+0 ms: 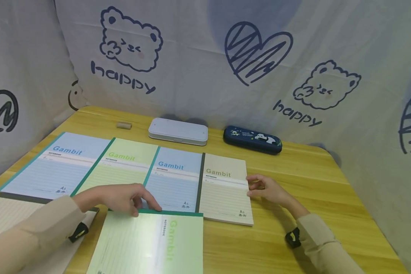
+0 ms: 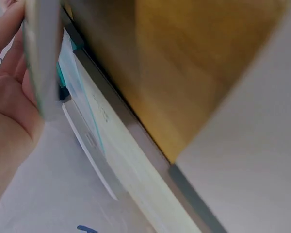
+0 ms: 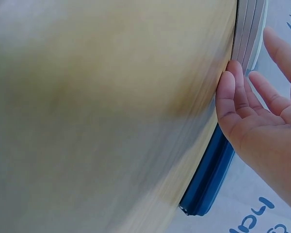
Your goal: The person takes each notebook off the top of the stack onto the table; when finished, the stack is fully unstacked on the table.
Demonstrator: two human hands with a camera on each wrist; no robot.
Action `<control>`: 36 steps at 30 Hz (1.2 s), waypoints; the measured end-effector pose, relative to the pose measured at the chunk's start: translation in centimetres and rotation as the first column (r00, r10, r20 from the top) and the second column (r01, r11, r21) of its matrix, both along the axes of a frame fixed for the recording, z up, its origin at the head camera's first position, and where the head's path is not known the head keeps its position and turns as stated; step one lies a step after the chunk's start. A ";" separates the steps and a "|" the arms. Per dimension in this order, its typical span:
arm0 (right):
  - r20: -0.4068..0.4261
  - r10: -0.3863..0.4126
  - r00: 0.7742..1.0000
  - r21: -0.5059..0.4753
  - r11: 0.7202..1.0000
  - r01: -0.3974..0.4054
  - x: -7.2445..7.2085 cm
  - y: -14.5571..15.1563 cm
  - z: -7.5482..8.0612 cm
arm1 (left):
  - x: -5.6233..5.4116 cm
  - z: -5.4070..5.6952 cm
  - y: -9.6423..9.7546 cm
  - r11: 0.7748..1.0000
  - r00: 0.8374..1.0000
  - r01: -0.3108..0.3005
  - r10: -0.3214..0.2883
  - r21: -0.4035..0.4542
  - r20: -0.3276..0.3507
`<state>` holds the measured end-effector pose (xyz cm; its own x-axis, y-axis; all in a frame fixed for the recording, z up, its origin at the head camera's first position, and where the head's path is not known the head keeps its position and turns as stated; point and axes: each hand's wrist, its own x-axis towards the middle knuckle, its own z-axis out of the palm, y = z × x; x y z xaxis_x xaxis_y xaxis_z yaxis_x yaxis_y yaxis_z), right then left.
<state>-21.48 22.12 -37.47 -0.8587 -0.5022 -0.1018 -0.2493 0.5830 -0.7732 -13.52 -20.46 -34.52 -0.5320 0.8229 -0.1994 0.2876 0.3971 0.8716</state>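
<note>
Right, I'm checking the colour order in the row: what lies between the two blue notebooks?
One green notebook lies between the left blue notebook and the right blue notebook, as the head view shows.

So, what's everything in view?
notebooks (five read Gambit): 6 visible, two each blue, green, cream; four behind, two in front
lidded box: 1, white, back
small block: 1, tan, back left
panda pencil case: 1, navy, back right
table: 1, yellow wood, beneath
bear-print cloth: count unclear, white, behind
sleeves: 2, beige, forearms
wrist devices: 2, black and yellow, cuffs
left hand: 1, bare, gripping front green notebook
right hand: 1, bare, at right cream notebook's edge
</note>
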 end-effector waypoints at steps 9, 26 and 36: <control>0.005 -0.005 1.000 0.000 1.000 0.005 0.1 0.0 0.1 | 0.2 -0.1 -1.4 1.000 0.999 -0.001 0.000 -0.014 -0.037; 0.010 0.004 1.000 -0.002 1.000 -0.004 0.3 0.0 0.2 | 0.5 -0.5 -2.1 0.999 0.999 -0.035 0.034 -0.006 -0.035; 0.002 0.011 1.000 -0.001 1.000 -0.011 0.2 0.1 0.2 | 0.2 -0.2 -2.7 0.997 1.000 0.020 -0.021 0.078 0.022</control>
